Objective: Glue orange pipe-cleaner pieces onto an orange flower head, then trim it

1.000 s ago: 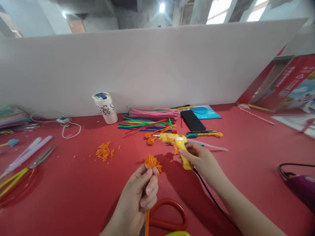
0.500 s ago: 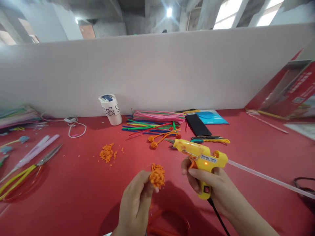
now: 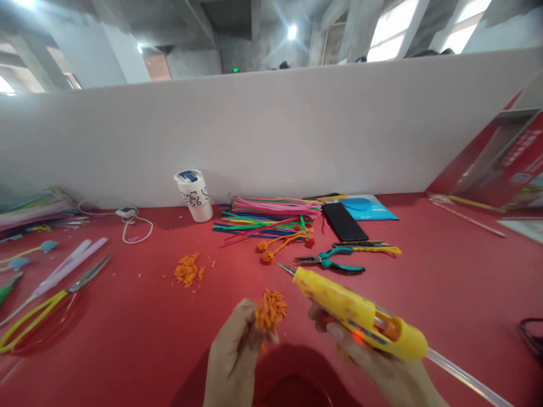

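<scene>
Between the thumb and fingers of my left hand [image 3: 233,350] is an orange tufted flower [image 3: 271,311], made of short fuzzy pieces. My right hand [image 3: 365,356] wraps round a yellow hot glue gun [image 3: 356,311], its metal nozzle pointing to the upper left, above and to the right of the flower. A clear glue stick [image 3: 466,376] sticks out of its back end. The nozzle and flower are apart. Orange clippings [image 3: 186,270] lie in a small heap left of my hands. Two smaller orange flowers on stems [image 3: 268,256] rest just beyond.
Teal-handled pliers [image 3: 328,261], a black phone [image 3: 344,222] and a blue packet [image 3: 369,207] lie at the back right. Pipe cleaners [image 3: 271,217] are piled beside a white cup [image 3: 194,196]. Scissors [image 3: 63,294] lie left. A white partition [image 3: 271,130] stands behind.
The glue gun has tilted, its rear dropping toward me and its nozzle moving slightly down and left, which uncovers the pliers. The flower stays in my left hand, tipped a little differently.
</scene>
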